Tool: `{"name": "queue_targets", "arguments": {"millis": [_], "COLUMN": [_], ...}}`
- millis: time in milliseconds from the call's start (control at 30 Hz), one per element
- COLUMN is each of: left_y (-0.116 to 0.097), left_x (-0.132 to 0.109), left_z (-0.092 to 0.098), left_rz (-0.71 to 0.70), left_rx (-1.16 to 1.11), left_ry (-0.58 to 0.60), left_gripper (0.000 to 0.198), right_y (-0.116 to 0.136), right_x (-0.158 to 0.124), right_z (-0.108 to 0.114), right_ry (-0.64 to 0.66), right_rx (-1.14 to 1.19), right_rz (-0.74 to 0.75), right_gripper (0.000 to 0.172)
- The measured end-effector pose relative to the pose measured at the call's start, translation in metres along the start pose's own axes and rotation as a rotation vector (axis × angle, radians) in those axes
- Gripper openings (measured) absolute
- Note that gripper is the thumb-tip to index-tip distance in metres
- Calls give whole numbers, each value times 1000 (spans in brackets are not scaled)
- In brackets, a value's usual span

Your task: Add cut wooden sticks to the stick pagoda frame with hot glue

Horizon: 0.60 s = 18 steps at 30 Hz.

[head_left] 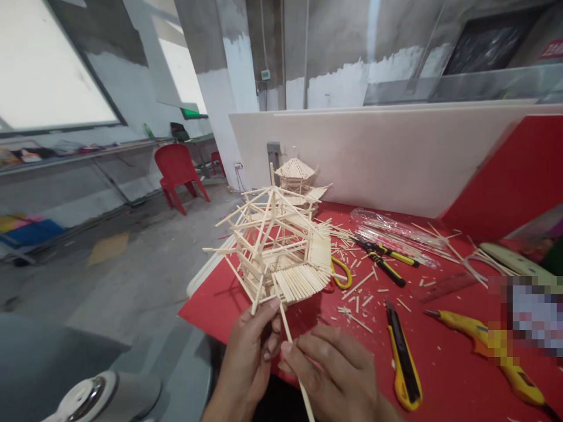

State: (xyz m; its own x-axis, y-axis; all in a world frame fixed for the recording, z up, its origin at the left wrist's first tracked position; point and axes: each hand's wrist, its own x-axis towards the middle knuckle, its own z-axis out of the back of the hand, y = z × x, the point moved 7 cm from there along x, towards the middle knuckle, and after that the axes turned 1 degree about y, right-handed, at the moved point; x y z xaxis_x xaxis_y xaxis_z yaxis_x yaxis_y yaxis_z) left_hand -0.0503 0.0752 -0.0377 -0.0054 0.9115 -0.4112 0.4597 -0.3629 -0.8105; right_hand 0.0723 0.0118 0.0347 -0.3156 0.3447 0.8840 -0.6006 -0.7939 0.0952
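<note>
A pavilion model of thin wooden sticks (pixel 303 284) stands at the table's front left, with an open frame on top and a partly slatted lower roof. My left hand (pixel 250 346) is closed at its lower front edge, thumb and fingers pinching the frame. Between the thumb and fingers of my right hand (pixel 334 369) is a long wooden stick (pixel 285 323), slanting up so that its far end meets the roof edge beside my left thumb. Whether that end touches the frame, I cannot tell. Behind stands a second stick pavilion (pixel 297 169) with a finished-looking pointed roof.
On the red tabletop (pixel 352 392) lie a yellow utility knife (pixel 402 363), a yellow glue gun (pixel 484 337), black-and-yellow pliers (pixel 382 261), yellow-handled scissors (pixel 347 272), scattered stick offcuts and a plastic bag of sticks (pixel 396 231). A white board (pixel 373 158) rises behind. A metal flask (pixel 109 395) is at lower left.
</note>
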Motion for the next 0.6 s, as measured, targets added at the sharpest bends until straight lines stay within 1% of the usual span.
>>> {"name": "queue_targets", "arguments": {"millis": [67,133,233,333,433,600], "left_y": [2,3,2,1,1,5], "left_x": [0,0,-1,-1,-1,-3], "left_z": [-2,-2,-2,-3,-3,-2], "left_rz": [28,37,19,-2,0,58], "left_rx": [-56,-79,-70,-66,-85,-128], "left_ry": [30,31,22,19,22,33], "left_gripper": [31,30,29,28,26,19], "right_y": [1,1,-1,-2,-3,-6], "right_x": [-1,1,8,12,8,0], "right_z": [-1,-1,2,6,4,1], "right_ry": [2,13,11,-9,4,18], "right_rx": [0,9,31,55,57,49], "right_rz": [9,8,-12,-17,-4,-11], "right_gripper": [19,17,12,13,14,14]}}
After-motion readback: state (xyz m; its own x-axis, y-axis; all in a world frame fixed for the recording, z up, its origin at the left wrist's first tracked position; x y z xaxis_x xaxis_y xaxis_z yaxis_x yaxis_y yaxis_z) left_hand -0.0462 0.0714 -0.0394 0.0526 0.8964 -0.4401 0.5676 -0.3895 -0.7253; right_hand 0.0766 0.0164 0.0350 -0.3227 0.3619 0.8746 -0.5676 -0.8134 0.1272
